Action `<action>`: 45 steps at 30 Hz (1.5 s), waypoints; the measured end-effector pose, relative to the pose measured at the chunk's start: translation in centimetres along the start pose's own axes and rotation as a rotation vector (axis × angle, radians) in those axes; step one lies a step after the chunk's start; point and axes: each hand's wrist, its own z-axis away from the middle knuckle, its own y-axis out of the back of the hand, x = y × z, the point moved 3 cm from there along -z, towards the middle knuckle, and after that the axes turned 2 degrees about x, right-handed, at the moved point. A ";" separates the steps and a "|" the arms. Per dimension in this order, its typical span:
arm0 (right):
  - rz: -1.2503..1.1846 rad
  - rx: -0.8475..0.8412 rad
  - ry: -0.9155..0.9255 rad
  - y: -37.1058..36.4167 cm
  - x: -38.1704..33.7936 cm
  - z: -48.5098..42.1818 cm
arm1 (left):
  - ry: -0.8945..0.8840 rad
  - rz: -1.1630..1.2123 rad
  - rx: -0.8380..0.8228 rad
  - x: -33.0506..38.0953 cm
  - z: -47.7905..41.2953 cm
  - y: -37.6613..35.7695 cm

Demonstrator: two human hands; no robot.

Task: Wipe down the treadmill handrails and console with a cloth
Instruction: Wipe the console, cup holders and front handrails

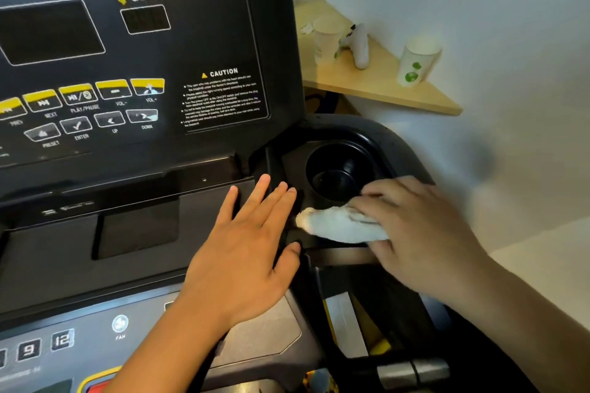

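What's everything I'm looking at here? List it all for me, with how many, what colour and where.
console: one, black with yellow buttons, left and centre
cup holder: one, black, right of the console, holding nothing
cloth: one, white, just below the cup holder
handrail: one, black with a silver grip, bottom right
shelf: one, light wood, on the wall at upper right
paper cups: two, white with green marks, on the shelf
controller: one, white, on the shelf between the cups
left hand: flat, fingers straight, resting on the console ledge
right hand: blurred, holds the cloth beside the cup holder
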 end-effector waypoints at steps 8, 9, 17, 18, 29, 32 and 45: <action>-0.013 0.047 -0.043 -3.2 -2.4 0.4 | 0.014 0.129 0.094 0.0 0.0 0.2; -0.032 0.043 -0.040 -3.5 -2.8 -0.3 | 0.012 0.141 0.103 0.0 0.0 0.3; -0.233 0.053 -0.023 -3.6 -3.4 -2.7 | 0.048 0.051 0.031 0.2 -0.4 0.2; -0.238 0.029 -0.045 -3.6 -3.3 -2.9 | 0.048 0.028 0.010 0.3 -0.4 0.1; 0.070 -0.176 -0.111 -0.7 0.0 -5.1 | -0.037 -0.115 -0.071 1.0 -0.2 -0.3; 0.121 -0.110 -0.086 -0.7 -1.0 -5.0 | -0.120 -0.104 -0.067 1.1 -0.4 -0.2; 0.019 -0.461 0.029 0.9 1.2 -6.6 | -0.087 -0.022 0.007 1.1 -0.3 0.0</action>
